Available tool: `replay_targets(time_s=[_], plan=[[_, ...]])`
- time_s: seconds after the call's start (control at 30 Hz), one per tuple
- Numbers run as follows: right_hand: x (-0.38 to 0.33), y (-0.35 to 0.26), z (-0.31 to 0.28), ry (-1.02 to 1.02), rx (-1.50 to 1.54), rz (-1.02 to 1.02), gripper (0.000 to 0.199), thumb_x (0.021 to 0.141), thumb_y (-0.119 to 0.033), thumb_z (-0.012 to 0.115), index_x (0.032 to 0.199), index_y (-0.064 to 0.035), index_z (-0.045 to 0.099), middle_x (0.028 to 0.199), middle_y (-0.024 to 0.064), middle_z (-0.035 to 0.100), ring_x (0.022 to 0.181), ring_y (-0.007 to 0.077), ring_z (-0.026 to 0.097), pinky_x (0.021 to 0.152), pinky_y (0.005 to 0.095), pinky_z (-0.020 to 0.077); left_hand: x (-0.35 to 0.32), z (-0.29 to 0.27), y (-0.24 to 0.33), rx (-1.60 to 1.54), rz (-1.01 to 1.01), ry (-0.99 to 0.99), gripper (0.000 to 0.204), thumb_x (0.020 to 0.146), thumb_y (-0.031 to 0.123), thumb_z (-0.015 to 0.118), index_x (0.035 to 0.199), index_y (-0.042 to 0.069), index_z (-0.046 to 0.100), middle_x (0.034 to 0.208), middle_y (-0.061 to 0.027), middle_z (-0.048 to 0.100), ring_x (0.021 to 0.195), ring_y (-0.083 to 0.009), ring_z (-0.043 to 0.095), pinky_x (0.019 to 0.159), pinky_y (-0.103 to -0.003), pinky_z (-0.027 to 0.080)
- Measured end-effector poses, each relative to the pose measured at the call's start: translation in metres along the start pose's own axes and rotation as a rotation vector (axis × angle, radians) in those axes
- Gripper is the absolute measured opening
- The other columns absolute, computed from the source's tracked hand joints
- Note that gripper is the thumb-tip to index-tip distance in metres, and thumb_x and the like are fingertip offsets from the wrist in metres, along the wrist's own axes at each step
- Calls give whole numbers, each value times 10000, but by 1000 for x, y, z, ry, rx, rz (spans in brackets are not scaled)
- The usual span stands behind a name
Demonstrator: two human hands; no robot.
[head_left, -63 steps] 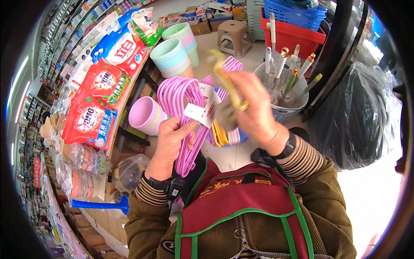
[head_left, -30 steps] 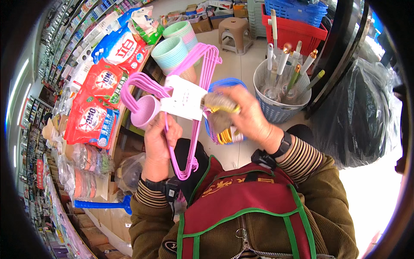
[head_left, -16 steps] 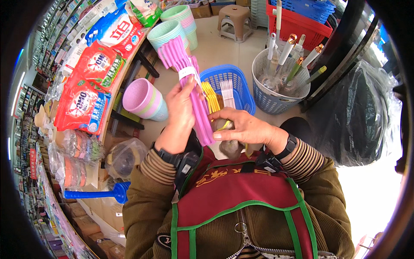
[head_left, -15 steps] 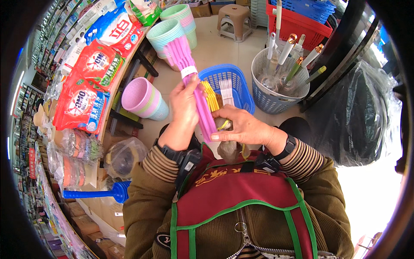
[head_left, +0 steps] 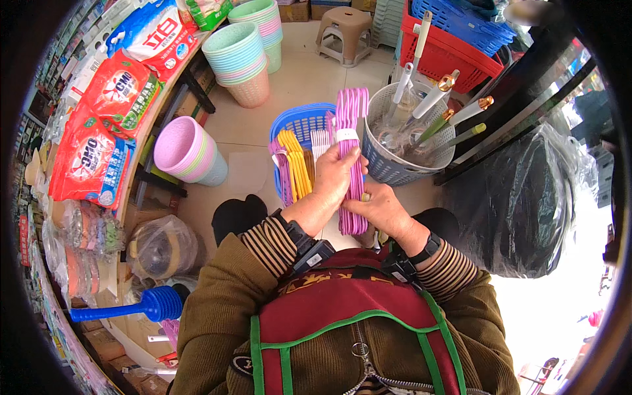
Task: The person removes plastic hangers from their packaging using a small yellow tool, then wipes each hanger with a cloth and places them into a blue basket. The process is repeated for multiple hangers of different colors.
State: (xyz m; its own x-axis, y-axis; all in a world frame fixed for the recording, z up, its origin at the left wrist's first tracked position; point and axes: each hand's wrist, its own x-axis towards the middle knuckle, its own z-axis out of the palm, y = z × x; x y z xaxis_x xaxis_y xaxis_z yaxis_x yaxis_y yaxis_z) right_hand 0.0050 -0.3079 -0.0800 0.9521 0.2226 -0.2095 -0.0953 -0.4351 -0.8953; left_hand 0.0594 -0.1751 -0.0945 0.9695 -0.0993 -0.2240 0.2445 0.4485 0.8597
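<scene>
A bundle of pink plastic hangers [head_left: 353,131] stands upright in front of me, hooks at the far end and a pale band around it. My left hand [head_left: 336,176] is closed around its middle, just below the band. Lower on its right side, my right hand [head_left: 385,209] grips the bundle with the thumb across it. A small yellow-green bit shows by the right fingers, too little to name. Behind my left hand is a blue basket [head_left: 282,123] with yellow hangers [head_left: 294,161], white hangers [head_left: 320,140] and more pink ones inside.
A grey-white bin [head_left: 399,161] with wrapped poles stands right of the basket. Stacked pastel baskets [head_left: 187,151] are at left, beside a shelf with red detergent bags [head_left: 92,161]. A brown stool [head_left: 343,34] is far back; a plastic-covered black bundle [head_left: 520,197] stands right.
The pink bundle has moved right and turned from leaning left to nearly upright, both hands moving with it. More of the blue basket's left contents now shows. The view has shifted somewhat.
</scene>
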Motion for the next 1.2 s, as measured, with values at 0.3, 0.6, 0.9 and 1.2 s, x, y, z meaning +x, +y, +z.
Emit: replay_targets(time_s=[0.3,0.6,0.9,1.2], plan=[[25,51,-21,-104,18,-48,286,859,-236,728,1025,-8,683,832,133,715,752,211,690,734,356,545,43,-32,-45,164,-306,-77,120,956,139,632,948,28,678,865,-94,694,739,-187,671,684,-306,538],[56,83,-35,-348,65,119,307,876,-233,707,1109,-35,674,912,119,709,838,173,646,800,336,520,87,-115,-87,1765,105,-552,415,766,2,618,1156,124,689,1387,-126,556,1309,-311,494,1074,-428,400],[115,146,4,-438,-141,174,349,849,-292,706,1100,-52,678,952,120,713,883,225,662,817,361,511,82,-125,-106,1735,-6,-463,485,790,69,624,1268,151,632,1474,-190,435,1356,-364,433,1089,-440,412],[172,216,61,-366,-273,278,565,862,-575,649,1003,-35,736,963,209,719,885,360,687,808,414,524,86,-144,-110,1580,39,-361,518,738,53,666,1250,55,590,1151,-212,648,1052,-386,632,907,-447,522]])
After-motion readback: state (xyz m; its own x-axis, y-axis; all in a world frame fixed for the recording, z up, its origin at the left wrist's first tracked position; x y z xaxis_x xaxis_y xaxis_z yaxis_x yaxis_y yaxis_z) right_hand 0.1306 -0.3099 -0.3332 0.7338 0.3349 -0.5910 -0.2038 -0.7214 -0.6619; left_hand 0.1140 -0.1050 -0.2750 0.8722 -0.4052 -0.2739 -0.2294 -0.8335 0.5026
